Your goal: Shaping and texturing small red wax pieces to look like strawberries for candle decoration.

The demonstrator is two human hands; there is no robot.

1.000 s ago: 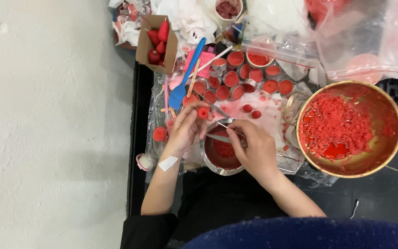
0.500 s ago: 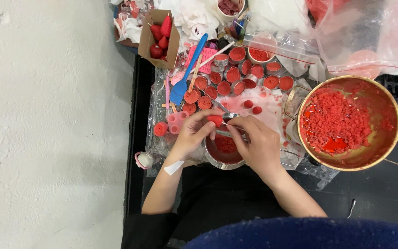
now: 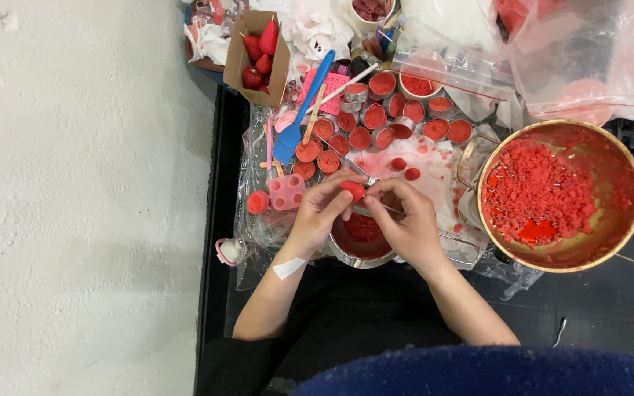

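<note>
My left hand pinches a small red wax piece over a small metal bowl that holds red wax. My right hand meets it from the right and grips a thin metal tool whose tip pokes out above the piece. A pale bandage strip crosses my left wrist. Just left of my left hand lies a pink silicone mould and a loose red wax cup shape.
A big brass pot of crumbled red wax stands at right. Several small tins filled with red wax sit behind my hands beside a blue spatula. A cardboard box of red strawberry shapes and plastic bags lie at the back.
Both hands have risen from the bowl's rim and come together; the left now holds the red piece up between the fingertips, with the right hand's tool against it.
</note>
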